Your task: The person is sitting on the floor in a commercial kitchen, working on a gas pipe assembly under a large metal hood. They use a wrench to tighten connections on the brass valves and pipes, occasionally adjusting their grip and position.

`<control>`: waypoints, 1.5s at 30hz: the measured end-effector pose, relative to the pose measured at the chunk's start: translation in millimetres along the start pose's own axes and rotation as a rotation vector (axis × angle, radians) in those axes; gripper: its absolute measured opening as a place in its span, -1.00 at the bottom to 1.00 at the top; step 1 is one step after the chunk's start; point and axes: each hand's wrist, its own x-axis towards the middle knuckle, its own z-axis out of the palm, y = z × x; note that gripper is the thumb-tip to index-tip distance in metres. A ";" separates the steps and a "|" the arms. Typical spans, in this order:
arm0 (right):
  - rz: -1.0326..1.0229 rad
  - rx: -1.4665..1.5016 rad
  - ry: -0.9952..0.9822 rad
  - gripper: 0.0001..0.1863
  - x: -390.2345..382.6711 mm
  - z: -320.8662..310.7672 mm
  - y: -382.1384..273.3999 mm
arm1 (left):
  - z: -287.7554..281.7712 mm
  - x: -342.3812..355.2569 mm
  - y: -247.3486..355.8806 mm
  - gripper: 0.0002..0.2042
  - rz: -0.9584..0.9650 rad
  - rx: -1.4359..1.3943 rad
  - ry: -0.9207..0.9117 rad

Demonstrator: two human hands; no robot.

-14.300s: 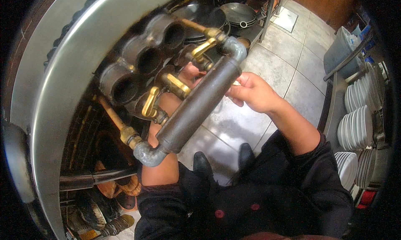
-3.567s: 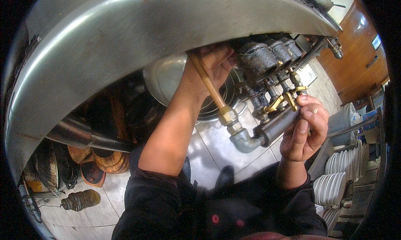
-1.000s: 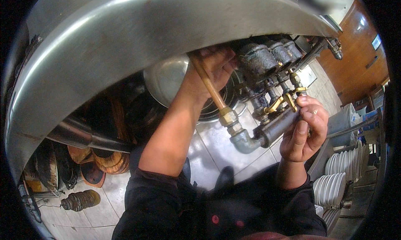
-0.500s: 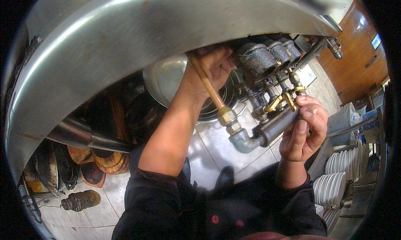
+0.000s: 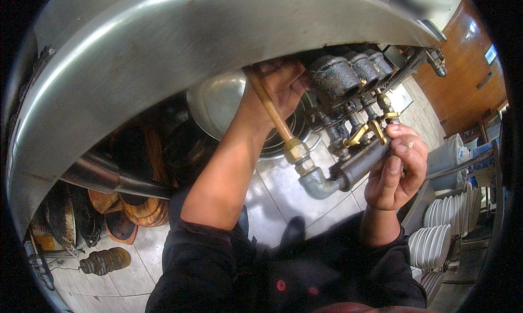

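Single head-worn fisheye view, looks steeply down under the curved stainless steel counter edge [image 5: 163,56], close on both hands. Left hand [image 5: 278,89] reaches up under it; right hand [image 5: 395,171] sits at the dark iron gas pipe [image 5: 359,168]. Tiled floor far below.

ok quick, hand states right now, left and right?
Left hand: reaching up under the steel rim, fingers curled beside the copper tube; grip cannot be told.
Right hand: closed on the dark gas pipe by the brass valve handle.
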 end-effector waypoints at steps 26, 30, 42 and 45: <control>-0.004 -0.030 -0.020 -0.86 1.2 -0.9 -2.6 | -21.6 -6.8 2.4 -0.79 0.023 0.506 -0.148; 0.001 -0.014 -0.005 -0.86 -0.8 -1.5 0.0 | 5.1 -10.0 6.8 -0.80 0.017 0.586 -0.024; -0.007 -0.022 -0.017 -0.84 0.2 -1.9 0.2 | -1.0 -8.8 -4.2 -0.60 0.085 0.621 -0.132; -0.001 -0.014 -0.006 -0.85 0.5 -1.9 -0.2 | 3.2 -9.0 0.2 -0.63 0.053 0.575 -0.166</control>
